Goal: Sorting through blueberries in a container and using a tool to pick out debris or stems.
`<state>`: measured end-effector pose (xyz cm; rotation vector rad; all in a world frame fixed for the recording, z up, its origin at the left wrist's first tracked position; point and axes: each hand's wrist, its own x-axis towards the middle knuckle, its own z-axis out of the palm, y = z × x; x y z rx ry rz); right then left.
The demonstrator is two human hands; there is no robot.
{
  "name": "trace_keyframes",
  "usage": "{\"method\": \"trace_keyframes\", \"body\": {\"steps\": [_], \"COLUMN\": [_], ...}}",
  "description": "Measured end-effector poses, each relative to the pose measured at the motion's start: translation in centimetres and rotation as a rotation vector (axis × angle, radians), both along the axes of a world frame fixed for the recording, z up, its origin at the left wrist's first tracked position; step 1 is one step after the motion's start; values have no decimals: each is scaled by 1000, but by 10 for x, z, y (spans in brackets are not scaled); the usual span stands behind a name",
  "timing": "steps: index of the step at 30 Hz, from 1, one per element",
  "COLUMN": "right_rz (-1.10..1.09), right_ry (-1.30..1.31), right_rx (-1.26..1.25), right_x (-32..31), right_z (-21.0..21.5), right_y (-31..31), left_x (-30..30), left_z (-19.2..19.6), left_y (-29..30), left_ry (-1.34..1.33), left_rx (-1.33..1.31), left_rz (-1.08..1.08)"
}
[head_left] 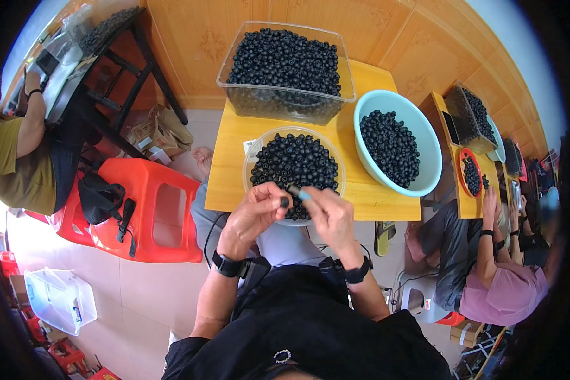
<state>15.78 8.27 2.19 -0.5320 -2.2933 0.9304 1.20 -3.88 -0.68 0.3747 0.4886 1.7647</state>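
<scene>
My left hand (pixel 256 212) pinches a small round black bead (pixel 284 202) between thumb and fingertips. Close beside it, my right hand (pixel 329 212) is closed on a small tool with a light blue part (pixel 304 195); its tip is near the bead, too small to make out. Both hands are over the near edge of a round clear bowl (pixel 343 161) full of black beads (pixel 291 161). Behind it stands a large clear rectangular bin (pixel 278 109) heaped with the same beads. At the right, a light blue basin (pixel 404 101) holds more of them.
The yellow table (pixel 231 171) stands against a wood-panelled wall. A red stool (pixel 152 209) with a black bag (pixel 101 199) is at the left. People sit at other tables on both sides, one in a pink shirt (pixel 503 294). A clear plastic tub (pixel 60 301) lies on the floor.
</scene>
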Motion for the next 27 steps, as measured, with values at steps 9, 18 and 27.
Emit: {"method": "trace_keyframes", "body": {"steps": [9,18,27], "right_rz": [-7,218,260], "right_ry": [115,79,121], "right_rx": [-140,-564,-1183], "right_x": [-5,-8,-3], "right_z": [6,22,22], "right_y": [6,-14,-19], "left_x": [1,5,5], "left_z": [5,0,-2], "left_y": [-1,2,-4], "left_ry": [-16,86,87], "left_rx": [-36,-105,-105], "left_rz": [44,23,-121]}}
